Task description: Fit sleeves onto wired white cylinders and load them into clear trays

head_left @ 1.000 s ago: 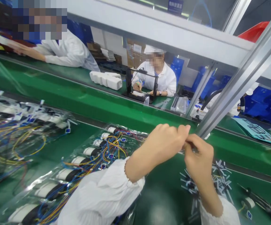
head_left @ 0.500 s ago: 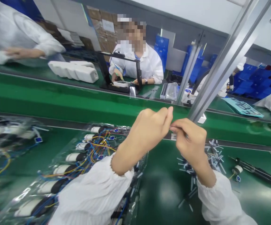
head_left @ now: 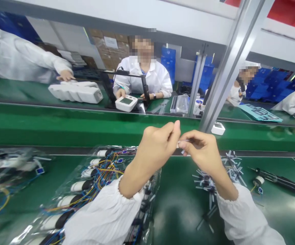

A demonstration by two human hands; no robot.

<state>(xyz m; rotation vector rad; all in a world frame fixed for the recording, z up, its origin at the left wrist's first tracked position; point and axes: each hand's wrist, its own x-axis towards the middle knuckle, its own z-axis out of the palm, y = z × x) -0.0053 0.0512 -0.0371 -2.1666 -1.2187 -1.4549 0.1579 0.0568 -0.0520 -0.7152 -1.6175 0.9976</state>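
Observation:
My left hand [head_left: 155, 149] is raised over the bench, its fingers curled and pinched at the tips. What lies inside that pinch is hidden. Against its fingertips, my right hand [head_left: 204, 151] holds a small pale strip [head_left: 183, 152] between thumb and fingers. The strip is mostly covered, so its exact kind is unclear. Below my left forearm lie white-and-black cylindrical parts [head_left: 79, 186] with coloured wires, on clear plastic. Beyond my right wrist are scattered short whitish strips [head_left: 230, 157], several in star-like clusters.
A black pen-shaped screwdriver [head_left: 281, 180] lies at the right beside one cylindrical part [head_left: 258, 181]. A metal post [head_left: 229, 71] rises ahead. Across the green conveyor belt [head_left: 61, 126], co-workers in white coats sit; one handles a white device with a screen [head_left: 126, 103]. Another white device [head_left: 218, 128] rests on the belt.
My hands stay together, and a pale strip now shows at my right fingertips. The view has shifted slightly. Across the belt, the co-worker's white device is now tilted up, its screen showing.

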